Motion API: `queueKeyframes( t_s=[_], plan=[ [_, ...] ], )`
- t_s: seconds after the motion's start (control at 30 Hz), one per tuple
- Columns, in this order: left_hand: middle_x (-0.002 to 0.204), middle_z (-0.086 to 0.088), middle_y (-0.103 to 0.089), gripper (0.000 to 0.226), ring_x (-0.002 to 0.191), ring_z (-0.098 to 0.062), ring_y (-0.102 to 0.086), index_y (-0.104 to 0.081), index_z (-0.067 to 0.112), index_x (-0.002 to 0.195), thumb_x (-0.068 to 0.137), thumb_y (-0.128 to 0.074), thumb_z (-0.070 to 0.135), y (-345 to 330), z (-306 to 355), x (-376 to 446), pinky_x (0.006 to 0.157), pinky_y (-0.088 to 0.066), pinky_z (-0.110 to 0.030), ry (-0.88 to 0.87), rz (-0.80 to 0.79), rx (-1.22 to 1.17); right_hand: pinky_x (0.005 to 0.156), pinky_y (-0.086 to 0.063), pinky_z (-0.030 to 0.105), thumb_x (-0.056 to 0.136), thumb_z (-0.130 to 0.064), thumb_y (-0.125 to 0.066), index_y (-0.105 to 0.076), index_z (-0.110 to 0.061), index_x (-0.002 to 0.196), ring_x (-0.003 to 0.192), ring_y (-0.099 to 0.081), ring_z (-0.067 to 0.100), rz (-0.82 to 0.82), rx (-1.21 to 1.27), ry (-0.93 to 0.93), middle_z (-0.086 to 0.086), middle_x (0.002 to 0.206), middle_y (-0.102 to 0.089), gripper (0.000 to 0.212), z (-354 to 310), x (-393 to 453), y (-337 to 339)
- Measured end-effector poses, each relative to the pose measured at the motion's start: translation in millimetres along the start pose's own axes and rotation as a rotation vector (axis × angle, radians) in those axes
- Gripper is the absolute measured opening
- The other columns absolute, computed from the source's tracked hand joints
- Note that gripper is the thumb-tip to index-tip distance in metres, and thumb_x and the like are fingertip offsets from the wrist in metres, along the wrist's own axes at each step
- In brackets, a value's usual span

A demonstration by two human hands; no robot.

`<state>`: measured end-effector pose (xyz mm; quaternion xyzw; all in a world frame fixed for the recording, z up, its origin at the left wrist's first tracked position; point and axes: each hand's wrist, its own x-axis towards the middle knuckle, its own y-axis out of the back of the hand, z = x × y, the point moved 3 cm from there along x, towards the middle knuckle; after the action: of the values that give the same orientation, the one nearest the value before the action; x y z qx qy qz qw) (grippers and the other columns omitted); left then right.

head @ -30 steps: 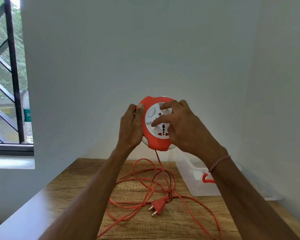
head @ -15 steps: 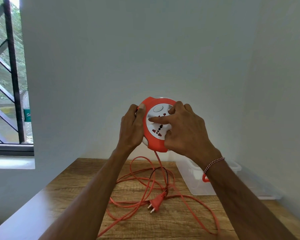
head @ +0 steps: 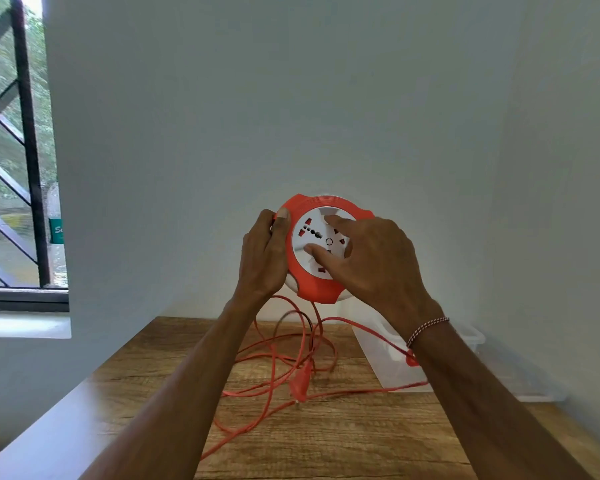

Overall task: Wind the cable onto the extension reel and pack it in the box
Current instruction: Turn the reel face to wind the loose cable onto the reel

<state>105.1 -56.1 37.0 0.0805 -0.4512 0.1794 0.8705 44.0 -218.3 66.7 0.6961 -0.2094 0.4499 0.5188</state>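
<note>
I hold a round orange extension reel (head: 317, 287) with a white socket face upright above the table. My left hand (head: 264, 254) grips its left rim. My right hand (head: 374, 265) lies on the white centre disc, fingertips pressed into it. An orange cable (head: 274, 372) hangs from the reel's bottom and lies in loose loops on the wooden table (head: 343, 445). Its orange plug (head: 300, 382) dangles blurred just above the tabletop. A clear plastic box (head: 392, 368) stands at the right, partly hidden by my right forearm.
White walls close in behind and to the right. A barred window (head: 18, 150) with a sill is at the left. A clear lid (head: 534, 386) lies beside the box near the right wall.
The white centre disc has turned under my right hand's fingers. The cable loops have drawn in and the plug has lifted and shifted toward the reel.
</note>
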Motion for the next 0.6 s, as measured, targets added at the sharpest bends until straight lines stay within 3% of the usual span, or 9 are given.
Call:
queueKeyframes(
  t_s=[0.2,0.27,0.37,0.6],
  plan=[
    [0.078,0.007,-0.067,0.036,0.066,-0.010,-0.068,-0.057,0.009,0.101,0.102,-0.038,0.040,0.4,1.6,0.1,0.057,-0.057,-0.019,-0.007,0.003,0.000,0.093,-0.050,0.040,0.085,-0.023,-0.070,-0.067,-0.019,0.118,0.114,-0.054,0.028,-0.021,0.064,0.162,0.009,0.126,-0.063,0.033,0.1,4.1,4.1],
    [0.078,0.010,-0.066,0.033,0.066,-0.006,-0.067,-0.057,0.012,0.100,0.102,-0.038,0.039,0.6,2.5,0.1,0.056,-0.055,-0.016,-0.014,0.004,0.000,0.094,-0.049,0.044,0.081,-0.012,-0.073,-0.068,-0.026,0.116,0.121,-0.047,0.029,-0.118,0.052,0.196,0.007,0.134,-0.057,0.038,-0.1,4.5,5.2],
    [0.078,0.010,-0.066,0.033,0.066,-0.004,-0.067,-0.057,0.012,0.100,0.102,-0.038,0.039,0.5,2.9,0.2,0.056,-0.054,-0.013,-0.012,0.009,0.001,0.098,-0.046,0.047,0.072,-0.014,-0.082,-0.064,-0.037,0.120,0.128,-0.036,0.028,-0.255,-0.055,0.210,0.003,0.144,-0.045,0.056,-2.7,1.3,3.7],
    [0.081,0.011,-0.067,0.033,0.070,-0.004,-0.069,-0.057,0.012,0.102,0.102,-0.039,0.041,0.2,1.5,0.2,0.055,-0.054,-0.014,-0.008,0.004,-0.001,0.087,-0.050,0.043,0.074,-0.035,-0.079,-0.058,-0.046,0.125,0.113,-0.047,0.027,-0.136,-0.174,0.203,0.006,0.133,-0.054,0.056,-4.5,-1.5,3.0]
  ],
)
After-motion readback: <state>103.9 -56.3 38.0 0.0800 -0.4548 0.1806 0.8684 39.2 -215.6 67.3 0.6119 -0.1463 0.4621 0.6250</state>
